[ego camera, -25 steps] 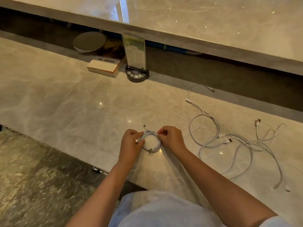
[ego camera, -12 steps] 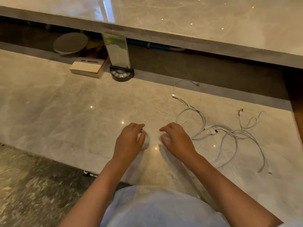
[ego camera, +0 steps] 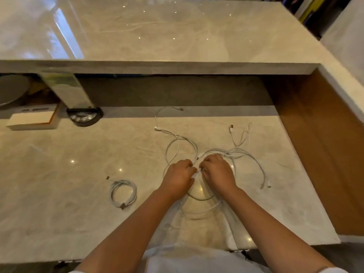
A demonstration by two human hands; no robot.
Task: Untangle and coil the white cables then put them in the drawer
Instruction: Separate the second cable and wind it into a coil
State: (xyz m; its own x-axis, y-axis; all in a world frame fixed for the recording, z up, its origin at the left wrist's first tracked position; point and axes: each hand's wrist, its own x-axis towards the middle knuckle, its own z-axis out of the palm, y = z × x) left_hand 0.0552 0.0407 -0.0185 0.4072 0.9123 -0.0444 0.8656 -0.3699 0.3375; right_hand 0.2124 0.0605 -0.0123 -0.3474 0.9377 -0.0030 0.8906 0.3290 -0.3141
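White, limp tangled cables point(ego camera: 214, 152) sprawl right of the coiled cable point(ego camera: 123, 193). Left hand point(ego camera: 178, 178) and right hand point(ego camera: 217, 173) both pinch a strand between them. Light and floppy, it probably handles best gripped near a plug end.

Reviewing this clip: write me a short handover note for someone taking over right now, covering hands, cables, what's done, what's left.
Left hand and right hand: both pinch strands at the near edge of the tangled white cables.
Coiled cable: lies on the marble counter, left of the hands, nothing touching it.
Done: one cable coiled.
Left: untangle the pile, coil each cable, put them all away. No drawer is visible in this view.
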